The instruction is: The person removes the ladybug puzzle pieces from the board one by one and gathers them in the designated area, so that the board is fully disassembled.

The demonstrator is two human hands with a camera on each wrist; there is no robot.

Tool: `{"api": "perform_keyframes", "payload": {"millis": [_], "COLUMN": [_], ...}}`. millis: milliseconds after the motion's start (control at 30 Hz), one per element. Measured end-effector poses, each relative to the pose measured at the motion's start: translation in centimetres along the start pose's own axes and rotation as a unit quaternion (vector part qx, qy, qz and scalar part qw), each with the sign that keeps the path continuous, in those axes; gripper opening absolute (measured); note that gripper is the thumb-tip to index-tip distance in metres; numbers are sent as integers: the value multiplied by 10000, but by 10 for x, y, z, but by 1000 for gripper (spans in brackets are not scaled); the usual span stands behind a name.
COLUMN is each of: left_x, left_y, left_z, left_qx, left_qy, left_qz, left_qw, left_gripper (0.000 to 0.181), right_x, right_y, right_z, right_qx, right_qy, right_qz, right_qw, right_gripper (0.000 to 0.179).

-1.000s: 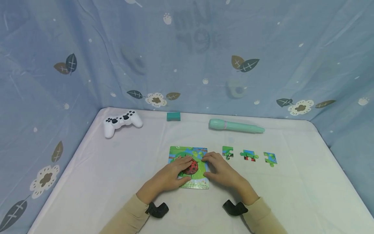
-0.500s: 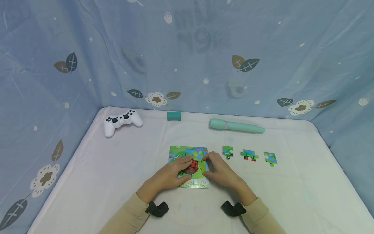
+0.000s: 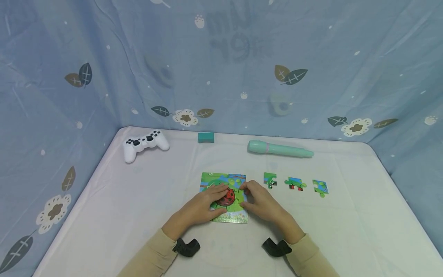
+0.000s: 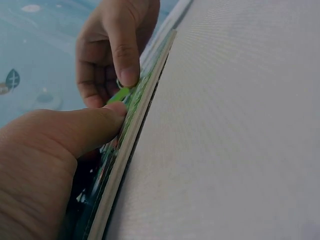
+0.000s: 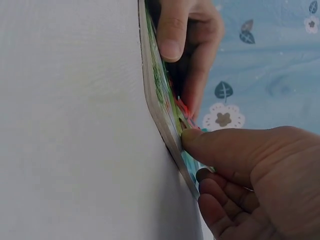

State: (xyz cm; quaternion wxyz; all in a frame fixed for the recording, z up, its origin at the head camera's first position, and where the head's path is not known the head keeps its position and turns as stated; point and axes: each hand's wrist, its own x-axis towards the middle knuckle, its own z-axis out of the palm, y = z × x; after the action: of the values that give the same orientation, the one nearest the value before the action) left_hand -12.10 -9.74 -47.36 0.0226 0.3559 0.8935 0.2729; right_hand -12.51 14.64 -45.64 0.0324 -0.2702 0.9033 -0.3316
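A ladybug jigsaw puzzle (image 3: 232, 217) lies flat on the white table in the head view. My left hand (image 3: 202, 206) rests over its left half, fingers reaching onto the red ladybug and thumb near the lower part. At the right edge, my right hand (image 3: 264, 202) pinches a green puzzle piece (image 4: 118, 96) between thumb and fingers; the left wrist view shows the piece slightly raised above the board, close to my left thumb (image 4: 112, 117). Much of this piece is hidden by the fingers. Three loose puzzle pieces lie right of the board, the nearest a green puzzle piece (image 3: 269, 178).
A loose middle piece (image 3: 295, 183) and a far-right piece (image 3: 320, 187) lie in a row. Behind stand a white game controller (image 3: 145, 144), a small teal block (image 3: 205, 137) and a mint-green microphone-shaped wand (image 3: 280, 149). Blue patterned cloth (image 3: 221, 77) rises behind the table (image 3: 166, 184).
My right hand has shifted very slightly left at the puzzle's right edge, its thumb and fingers drawn a little closer. My left hand stays in place.
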Motion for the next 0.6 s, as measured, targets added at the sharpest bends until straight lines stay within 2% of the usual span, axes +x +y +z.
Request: {"api": "perform_keyframes", "payload": {"millis": [133, 300, 600], "left_x": [-1, -1, 0], "left_y": [0, -1, 0], "left_z": [-1, -1, -1], "left_qx": [8, 34, -68], "left_qy": [-19, -39, -99], "left_qz": [-36, -92, -83], "left_qw": [10000, 9999, 9999], "left_gripper": [62, 62, 63], "right_x": [1, 0, -12], "right_y": [1, 4, 14], "right_z": [-3, -10, -37], "right_qx": [-97, 15, 329], "right_qy": [83, 218, 336], "right_qz": [-86, 18, 234], "right_qw": [9999, 9998, 9986], "right_gripper": [37, 38, 40]}}
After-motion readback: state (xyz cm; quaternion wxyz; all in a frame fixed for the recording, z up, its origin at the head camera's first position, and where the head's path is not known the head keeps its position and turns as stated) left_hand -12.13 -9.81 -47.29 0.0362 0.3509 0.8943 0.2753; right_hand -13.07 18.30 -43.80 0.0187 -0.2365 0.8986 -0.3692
